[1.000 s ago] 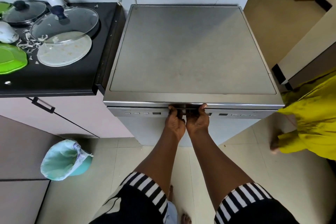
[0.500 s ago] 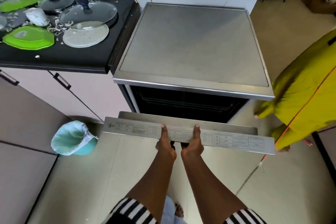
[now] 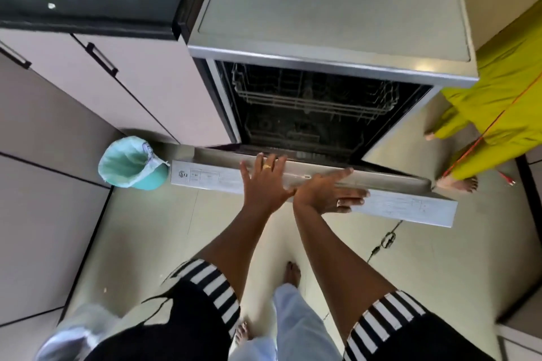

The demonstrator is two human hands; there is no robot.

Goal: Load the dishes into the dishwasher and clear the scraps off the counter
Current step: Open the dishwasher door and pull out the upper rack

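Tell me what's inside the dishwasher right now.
A wire rack with no dishes showing on it, and a dark tub below. The tub's front bottom is hidden behind the door.

One wide head cam, aimed steeply down over my left hand (image 3: 265,184) and right hand (image 3: 328,193); dishwasher (image 3: 322,3) close beyond them.
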